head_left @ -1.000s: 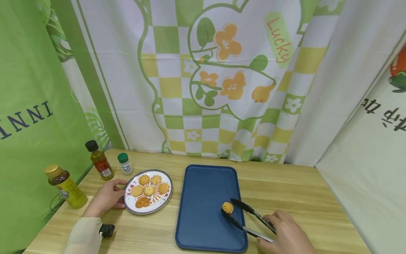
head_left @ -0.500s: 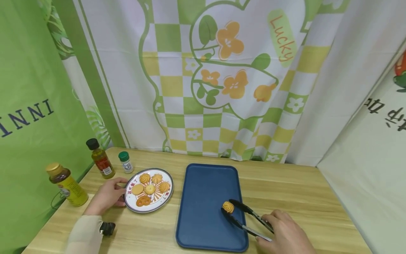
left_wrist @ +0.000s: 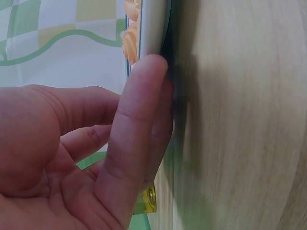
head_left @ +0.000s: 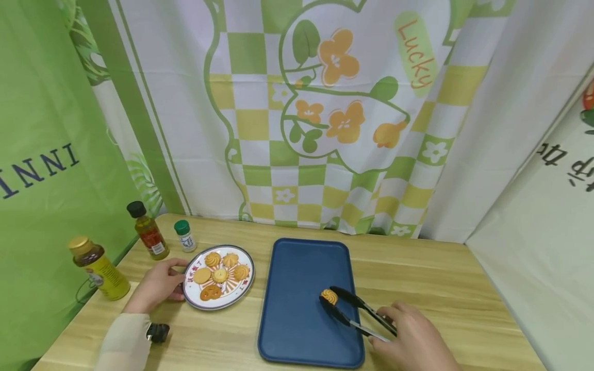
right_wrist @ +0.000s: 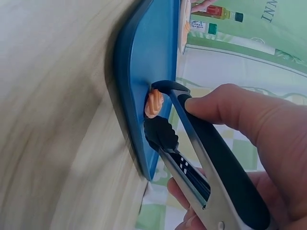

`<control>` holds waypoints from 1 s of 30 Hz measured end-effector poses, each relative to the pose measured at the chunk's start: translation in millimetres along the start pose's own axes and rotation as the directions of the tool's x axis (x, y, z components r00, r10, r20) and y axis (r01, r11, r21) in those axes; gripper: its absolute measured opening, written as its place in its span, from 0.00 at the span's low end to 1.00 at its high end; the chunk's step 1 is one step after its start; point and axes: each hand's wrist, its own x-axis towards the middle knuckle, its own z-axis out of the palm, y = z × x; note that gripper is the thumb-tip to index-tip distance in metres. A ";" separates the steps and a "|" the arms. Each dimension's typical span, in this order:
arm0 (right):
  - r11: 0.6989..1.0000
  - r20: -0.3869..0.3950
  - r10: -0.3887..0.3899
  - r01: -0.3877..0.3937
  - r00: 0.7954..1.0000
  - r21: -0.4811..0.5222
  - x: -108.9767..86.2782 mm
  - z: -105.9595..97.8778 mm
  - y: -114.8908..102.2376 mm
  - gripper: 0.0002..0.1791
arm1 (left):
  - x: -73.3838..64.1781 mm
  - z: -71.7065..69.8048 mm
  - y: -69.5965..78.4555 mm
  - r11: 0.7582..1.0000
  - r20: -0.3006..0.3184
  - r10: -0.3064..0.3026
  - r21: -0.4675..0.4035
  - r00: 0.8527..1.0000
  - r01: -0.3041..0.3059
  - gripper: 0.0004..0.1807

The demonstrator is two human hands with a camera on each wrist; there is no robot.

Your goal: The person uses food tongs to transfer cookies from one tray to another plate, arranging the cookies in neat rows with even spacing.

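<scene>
My right hand (head_left: 408, 335) grips black-tipped metal tongs (right_wrist: 206, 158), thumb along one arm. The tongs' tips stand on both sides of a swirled cookie (head_left: 329, 296), over the right part of a dark blue tray (head_left: 297, 330). In the right wrist view the cookie (right_wrist: 154, 103) leans on its edge between the tips, close to the tray's surface. My left hand (head_left: 158, 283) holds the left rim of a round white plate (head_left: 232, 296) with several cookies (head_left: 220, 274) on it. In the left wrist view a fingertip (left_wrist: 153, 64) presses against the plate's outer side.
Left of the plate stand a yellow-labelled bottle (head_left: 102, 273) with a gold cap, a black-capped bottle (head_left: 149, 234) and a small green-capped shaker (head_left: 185, 237). The wooden table (head_left: 417, 273) meets a patterned curtain (head_left: 287, 123) behind.
The tongs have moved slightly left and up in the head view, their tips drawn nearer together. The cookie has shifted with them and tipped up. The left hand stays at the plate.
</scene>
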 end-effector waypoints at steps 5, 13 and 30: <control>0.999 0.028 0.005 -0.006 1.000 0.033 11.1 1.8 -7.1 0.30 | -1.3 0.7 1.5 1.000 -0.001 0.002 0.003 1.000 -0.002 0.27; 0.997 0.020 -0.023 0.021 1.000 0.070 22.7 4.1 -28.3 0.30 | -1.2 0.9 0.9 1.000 -0.006 0.003 0.002 1.000 -0.003 0.27; 0.938 -0.003 -0.302 0.297 0.953 0.180 51.5 32.7 -120.8 0.27 | -1.5 1.4 0.1 1.000 -0.020 0.013 -0.005 1.000 -0.014 0.27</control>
